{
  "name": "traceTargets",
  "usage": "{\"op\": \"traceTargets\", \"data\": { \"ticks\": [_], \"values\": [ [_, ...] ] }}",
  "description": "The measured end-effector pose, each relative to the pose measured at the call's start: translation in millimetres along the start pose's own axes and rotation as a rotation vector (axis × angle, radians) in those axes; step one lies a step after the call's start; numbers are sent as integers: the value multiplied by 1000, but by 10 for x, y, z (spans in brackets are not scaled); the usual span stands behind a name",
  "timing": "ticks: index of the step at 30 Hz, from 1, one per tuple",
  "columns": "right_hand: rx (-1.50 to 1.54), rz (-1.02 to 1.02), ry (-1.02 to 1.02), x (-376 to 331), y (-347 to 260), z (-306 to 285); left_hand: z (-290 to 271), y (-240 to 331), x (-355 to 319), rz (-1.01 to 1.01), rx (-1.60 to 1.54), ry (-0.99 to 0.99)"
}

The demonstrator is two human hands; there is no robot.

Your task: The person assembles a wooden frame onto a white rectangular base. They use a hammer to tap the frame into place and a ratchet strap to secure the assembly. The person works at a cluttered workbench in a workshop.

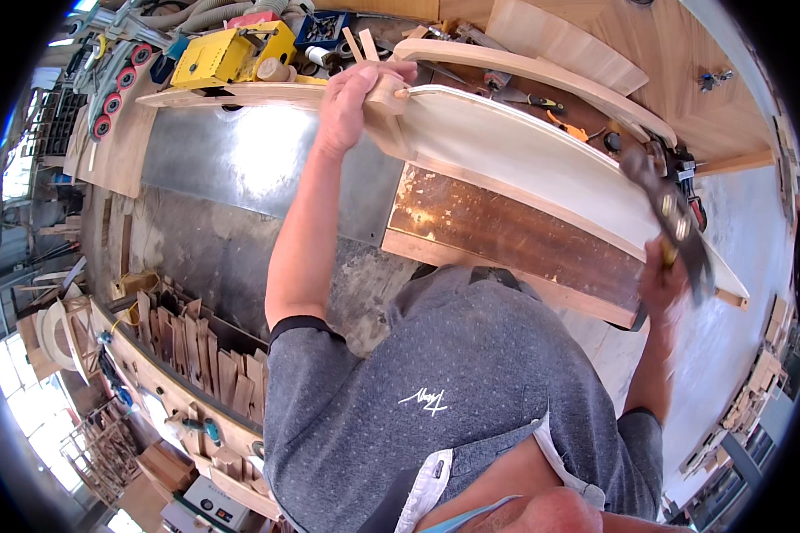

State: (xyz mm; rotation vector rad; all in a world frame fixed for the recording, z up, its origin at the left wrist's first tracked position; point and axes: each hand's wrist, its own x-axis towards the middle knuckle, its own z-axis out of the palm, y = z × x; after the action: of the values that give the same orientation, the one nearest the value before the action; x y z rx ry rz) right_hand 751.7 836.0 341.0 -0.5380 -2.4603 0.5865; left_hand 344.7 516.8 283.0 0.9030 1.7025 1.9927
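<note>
A long, slightly curved wooden frame with a white panel [524, 160] stretches across the workbench in front of me. My left hand [351, 99] is closed round the wooden block [388, 96] at the frame's left end, fingers over its top. On the other side my right hand [663, 277] grips a hammer [680, 222], whose dark head is smeared by motion. The hammer is close to the frame's right end; whether it touches cannot be made out. Most of the hammer's handle is hidden in my fist.
Beyond the frame lie a curved wooden rail [542, 67], an orange-handled tool [567, 126] and a yellow machine [233, 57]. The brown bench top [507, 226] is right before my body. Wood offcuts [196, 342] stand in a bin to the left.
</note>
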Motion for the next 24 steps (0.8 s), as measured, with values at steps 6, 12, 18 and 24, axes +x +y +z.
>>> {"op": "traceTargets", "data": {
  "ticks": [6,12,18,24],
  "values": [
    [218,-158,-560,-501,-159,451,-24,10,-2,72,21,1],
    [-156,125,-687,-1144,767,1224,138,248,-77,54,247,115],
    [-141,75,-703,-1237,1373,1079,393,425,-33,51,452,178],
    [647,28,-952,780,177,-631,288,289,-107,37,356,262]
  ]
}}
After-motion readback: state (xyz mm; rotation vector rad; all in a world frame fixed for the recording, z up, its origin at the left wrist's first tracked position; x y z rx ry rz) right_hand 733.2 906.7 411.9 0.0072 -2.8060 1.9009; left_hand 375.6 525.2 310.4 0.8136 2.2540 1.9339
